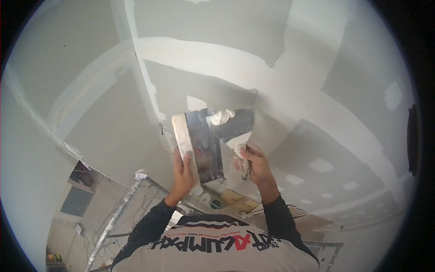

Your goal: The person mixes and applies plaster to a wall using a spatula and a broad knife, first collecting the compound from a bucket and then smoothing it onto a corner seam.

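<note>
The left hand sits just below the middle of the view, its fingers wrapped around the lower edge of a metal mud pan that tilts up toward 11 o'clock. The pan's long rim is crusted with pale joint compound and its steel side reflects the room.

The right hand lies at 3 o'clock from the left hand, well close to it, fingers closed around the compound-smeared handle of a wide taping knife. The knife's blade points toward 11 o'clock and overlaps the upper end of the pan; whether blade and pan actually touch cannot be told. A lump of white compound sits on the blade near its top edge, with more smeared near the handle.

Behind both tools spreads the grey drywall ceiling, crossed by broad white bands of dried compound, with small white patches toward 4 o'clock.

At 7 o'clock from the hands a spattered metal scaffold rail slants downward. Directly below the hands, at 6 o'clock, the person's black-sleeved shirt fills the lower edge, and boards lie just beyond it.
</note>
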{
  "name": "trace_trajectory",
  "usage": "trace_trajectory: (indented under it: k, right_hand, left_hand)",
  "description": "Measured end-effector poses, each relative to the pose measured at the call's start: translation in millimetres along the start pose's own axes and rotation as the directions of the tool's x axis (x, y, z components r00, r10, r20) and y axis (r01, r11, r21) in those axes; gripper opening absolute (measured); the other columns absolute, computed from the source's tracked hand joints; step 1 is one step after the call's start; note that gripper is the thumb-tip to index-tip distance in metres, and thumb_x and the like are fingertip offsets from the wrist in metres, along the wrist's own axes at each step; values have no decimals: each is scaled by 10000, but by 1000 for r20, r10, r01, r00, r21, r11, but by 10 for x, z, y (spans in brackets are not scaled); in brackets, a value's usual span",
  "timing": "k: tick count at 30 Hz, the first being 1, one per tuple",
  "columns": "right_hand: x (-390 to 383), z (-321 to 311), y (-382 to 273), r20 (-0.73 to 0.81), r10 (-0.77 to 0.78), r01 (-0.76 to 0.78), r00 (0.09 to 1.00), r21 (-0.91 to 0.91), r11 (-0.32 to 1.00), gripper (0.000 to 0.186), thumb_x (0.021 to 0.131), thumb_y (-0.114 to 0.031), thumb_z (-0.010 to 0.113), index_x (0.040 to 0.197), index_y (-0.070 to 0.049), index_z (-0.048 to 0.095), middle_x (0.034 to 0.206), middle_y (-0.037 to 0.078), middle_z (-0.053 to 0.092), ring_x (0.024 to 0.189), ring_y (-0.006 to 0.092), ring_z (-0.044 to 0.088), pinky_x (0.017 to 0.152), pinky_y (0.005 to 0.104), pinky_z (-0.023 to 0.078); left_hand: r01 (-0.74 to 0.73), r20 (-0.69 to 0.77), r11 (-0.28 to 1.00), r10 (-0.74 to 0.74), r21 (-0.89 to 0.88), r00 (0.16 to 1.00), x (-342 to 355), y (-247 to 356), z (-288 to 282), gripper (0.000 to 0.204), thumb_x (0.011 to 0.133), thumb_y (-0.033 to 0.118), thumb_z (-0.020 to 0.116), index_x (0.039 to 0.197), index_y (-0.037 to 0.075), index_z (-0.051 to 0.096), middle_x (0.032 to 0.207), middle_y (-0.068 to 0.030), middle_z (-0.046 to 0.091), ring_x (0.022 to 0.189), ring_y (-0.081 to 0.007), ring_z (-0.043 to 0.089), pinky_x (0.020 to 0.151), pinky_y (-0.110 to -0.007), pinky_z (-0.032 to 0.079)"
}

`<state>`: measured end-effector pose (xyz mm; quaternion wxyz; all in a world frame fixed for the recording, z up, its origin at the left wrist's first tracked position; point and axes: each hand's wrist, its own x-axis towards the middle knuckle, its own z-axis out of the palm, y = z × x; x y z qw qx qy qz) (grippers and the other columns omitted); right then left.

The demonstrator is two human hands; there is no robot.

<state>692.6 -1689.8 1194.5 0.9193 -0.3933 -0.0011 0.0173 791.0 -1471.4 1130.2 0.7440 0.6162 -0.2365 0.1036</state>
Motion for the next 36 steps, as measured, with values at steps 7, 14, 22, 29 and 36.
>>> trace_trajectory:
  k: [7,14,22,29,36]
  right_hand:
    - [-231,-2,91,560,-262,313,786,-726,-612,545,806,72,520,1329,-77,549,1236,114,567,971,289,622,793,357,531]
    - [-786,-455,-32,67,-403,94,913,-994,48,445,867,31,541,1307,-36,535,1111,108,613,819,214,636,715,322,546]
    - [-691,-262,434,-258,248,-241,934,56,969,303,943,-72,570,1219,42,515,972,104,616,712,128,619,617,258,561]
    - [-360,-327,97,-115,206,-206,972,5,978,321,923,-83,571,1226,-8,496,946,64,561,707,119,515,575,250,443]
    - [290,-195,-76,16,-10,7,1000,138,990,360,911,-143,614,1225,-38,473,972,40,540,686,122,472,551,259,433]
  left_hand:
    - [723,432,555,-580,-410,690,292,-64,-174,494,1017,360,479,1347,-6,445,1100,-105,613,917,-192,638,797,-328,559]
    - [623,205,659,-600,-422,773,279,-116,-223,496,1019,335,491,1369,-8,411,1155,-117,600,985,-177,629,833,-326,544]
    - [252,78,960,-244,-119,967,80,-106,85,595,1048,312,428,1479,-47,230,1387,-182,450,1252,-191,457,1059,-312,352]
    - [323,112,911,-304,-257,946,231,-269,-44,604,1042,316,438,1472,-61,242,1415,-159,437,1277,-193,433,1076,-312,327]
    - [527,321,690,-418,-495,850,771,-236,-555,621,1000,383,513,1457,0,339,1418,-111,452,1287,-183,454,1096,-349,342]
